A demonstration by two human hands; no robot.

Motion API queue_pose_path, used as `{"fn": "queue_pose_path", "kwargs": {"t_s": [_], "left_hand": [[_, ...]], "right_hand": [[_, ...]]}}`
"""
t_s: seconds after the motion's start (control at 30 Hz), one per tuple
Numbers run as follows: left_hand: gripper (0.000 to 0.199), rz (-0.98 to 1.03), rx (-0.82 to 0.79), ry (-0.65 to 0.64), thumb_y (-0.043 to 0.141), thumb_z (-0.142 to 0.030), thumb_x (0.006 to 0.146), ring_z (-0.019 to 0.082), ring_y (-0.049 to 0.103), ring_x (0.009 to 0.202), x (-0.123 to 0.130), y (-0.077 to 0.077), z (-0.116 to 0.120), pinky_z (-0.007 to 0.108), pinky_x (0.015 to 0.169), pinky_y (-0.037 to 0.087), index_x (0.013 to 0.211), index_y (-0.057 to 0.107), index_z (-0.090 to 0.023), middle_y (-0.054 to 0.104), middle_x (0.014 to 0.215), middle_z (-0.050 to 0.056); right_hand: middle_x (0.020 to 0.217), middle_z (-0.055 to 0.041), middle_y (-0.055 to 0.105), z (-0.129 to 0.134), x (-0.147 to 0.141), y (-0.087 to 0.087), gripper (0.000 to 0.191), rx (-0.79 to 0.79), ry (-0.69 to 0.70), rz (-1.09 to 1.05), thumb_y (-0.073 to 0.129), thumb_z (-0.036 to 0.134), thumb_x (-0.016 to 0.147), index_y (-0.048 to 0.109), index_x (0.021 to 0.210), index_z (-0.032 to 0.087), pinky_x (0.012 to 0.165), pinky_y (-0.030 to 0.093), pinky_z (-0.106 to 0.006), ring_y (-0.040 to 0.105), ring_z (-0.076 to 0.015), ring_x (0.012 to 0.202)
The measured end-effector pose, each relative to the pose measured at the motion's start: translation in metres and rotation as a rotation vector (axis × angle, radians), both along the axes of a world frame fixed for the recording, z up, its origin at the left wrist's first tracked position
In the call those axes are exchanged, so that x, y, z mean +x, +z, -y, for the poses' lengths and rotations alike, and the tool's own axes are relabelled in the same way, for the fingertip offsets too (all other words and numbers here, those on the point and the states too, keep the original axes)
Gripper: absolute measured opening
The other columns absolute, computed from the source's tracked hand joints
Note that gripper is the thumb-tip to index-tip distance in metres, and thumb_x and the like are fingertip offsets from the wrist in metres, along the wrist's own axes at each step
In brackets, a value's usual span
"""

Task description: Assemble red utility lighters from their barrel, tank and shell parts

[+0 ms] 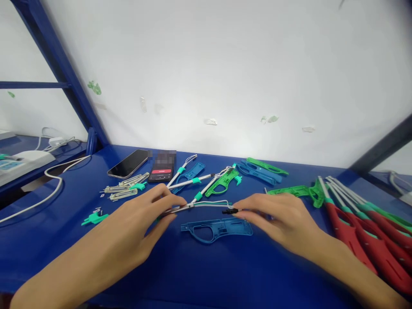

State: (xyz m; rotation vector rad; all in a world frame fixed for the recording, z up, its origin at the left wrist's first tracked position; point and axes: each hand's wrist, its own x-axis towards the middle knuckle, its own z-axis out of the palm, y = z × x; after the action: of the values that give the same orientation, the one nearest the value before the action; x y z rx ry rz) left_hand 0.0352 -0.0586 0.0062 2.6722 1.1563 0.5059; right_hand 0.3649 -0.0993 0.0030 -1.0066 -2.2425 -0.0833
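My left hand pinches a thin metal lighter tube between thumb and fingers. Loose white wires run from the tube towards my right hand. Closed at the fingertips, that hand grips a small black piece at the wires' end. Just below both hands, a blue lighter handle half lies flat, its hollow side up and its trigger opening towards the left. Behind the hands are more tubes with teal collars and a green handle half.
Two phones lie at the back left, near clear fuel tanks and teal parts. Blue handle shells rest by the wall. Several red lighters are stacked at right. A white cable crosses the left side.
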Motion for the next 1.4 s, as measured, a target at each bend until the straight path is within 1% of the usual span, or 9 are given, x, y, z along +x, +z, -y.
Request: {"fn": "queue_pose_path", "kwargs": {"t_s": [0.07,0.13,0.27,0.47,0.67,0.87,1.1,1.23,1.4], "left_hand": [[0.023,0.036,0.074,0.006,0.052,-0.046,0.114,0.022,0.069,0.118,0.0,0.001,0.001,0.031,0.1,0.052,0.132,0.065,-0.039,0.071,0.127,-0.003],[0.021,0.072,0.146,-0.001,0.052,-0.043,0.114,0.021,0.071,0.114,-0.002,0.001,0.001,0.03,0.097,0.054,0.129,0.066,-0.038,0.072,0.124,-0.002],[0.021,0.11,0.258,-0.04,0.052,-0.035,0.113,0.02,0.07,0.115,-0.004,0.003,0.0,0.027,0.095,0.054,0.132,0.061,-0.037,0.068,0.129,-0.002],[0.028,0.14,0.29,-0.058,0.051,-0.029,0.113,0.017,0.068,0.113,0.0,0.006,0.002,0.027,0.097,0.052,0.138,0.057,-0.04,0.066,0.126,-0.004],[0.028,0.193,0.326,-0.024,0.051,-0.031,0.112,0.019,0.069,0.114,0.003,0.007,0.004,0.03,0.099,0.054,0.137,0.059,-0.041,0.066,0.126,-0.002],[0.027,0.222,0.348,0.014,0.054,-0.031,0.11,0.019,0.071,0.11,0.006,0.01,0.01,0.03,0.098,0.054,0.134,0.061,-0.041,0.068,0.124,-0.003],[0.031,0.291,0.409,0.031,0.055,-0.026,0.108,0.019,0.071,0.103,0.011,0.012,0.015,0.032,0.096,0.054,0.133,0.061,-0.045,0.069,0.119,-0.004],[0.034,0.313,0.449,0.019,0.058,-0.025,0.106,0.02,0.071,0.099,0.012,0.012,0.015,0.033,0.088,0.056,0.134,0.062,-0.045,0.069,0.113,-0.002],[0.032,0.333,0.496,0.038,0.061,-0.027,0.105,0.018,0.074,0.098,0.013,0.008,0.011,0.031,0.089,0.057,0.13,0.068,-0.046,0.073,0.11,-0.004]], "right_hand": [[0.085,0.0016,0.085,0.001,-0.001,0.003,0.029,0.031,0.001,-0.023,0.057,0.037,0.115,0.08,0.106,0.023,0.061,0.057,-0.02,0.077,-0.0109,0.064],[0.084,0.0016,0.085,0.001,-0.001,0.005,0.029,0.066,0.008,-0.045,0.057,0.037,0.115,0.079,0.104,0.022,0.063,0.058,-0.019,0.077,-0.0102,0.065],[0.087,0.0007,0.086,0.004,0.0,0.008,0.025,0.149,0.012,-0.09,0.06,0.035,0.114,0.078,0.103,0.022,0.062,0.058,-0.019,0.08,-0.011,0.069],[0.085,-0.0001,0.087,0.007,0.001,0.01,0.014,0.253,-0.015,-0.148,0.068,0.03,0.11,0.08,0.104,0.023,0.058,0.059,-0.022,0.084,-0.0149,0.072],[0.086,0.0007,0.088,0.008,0.0,0.009,0.006,0.308,0.009,-0.212,0.074,0.023,0.105,0.08,0.105,0.025,0.062,0.065,-0.022,0.084,-0.016,0.071],[0.084,0.0002,0.087,0.009,-0.001,0.012,0.009,0.332,0.024,-0.26,0.078,0.017,0.101,0.078,0.105,0.025,0.064,0.066,-0.024,0.084,-0.0173,0.072],[0.085,0.0015,0.087,0.014,-0.002,0.013,0.017,0.35,0.004,-0.294,0.077,0.014,0.1,0.076,0.107,0.029,0.061,0.066,-0.026,0.085,-0.0187,0.075],[0.088,0.0021,0.087,0.013,-0.001,0.011,0.023,0.37,-0.002,-0.308,0.08,0.01,0.097,0.077,0.109,0.03,0.063,0.067,-0.027,0.085,-0.0186,0.077],[0.09,0.0013,0.087,0.011,0.001,0.011,0.023,0.398,0.004,-0.317,0.08,0.008,0.096,0.078,0.109,0.027,0.064,0.067,-0.027,0.085,-0.0185,0.078]]}}
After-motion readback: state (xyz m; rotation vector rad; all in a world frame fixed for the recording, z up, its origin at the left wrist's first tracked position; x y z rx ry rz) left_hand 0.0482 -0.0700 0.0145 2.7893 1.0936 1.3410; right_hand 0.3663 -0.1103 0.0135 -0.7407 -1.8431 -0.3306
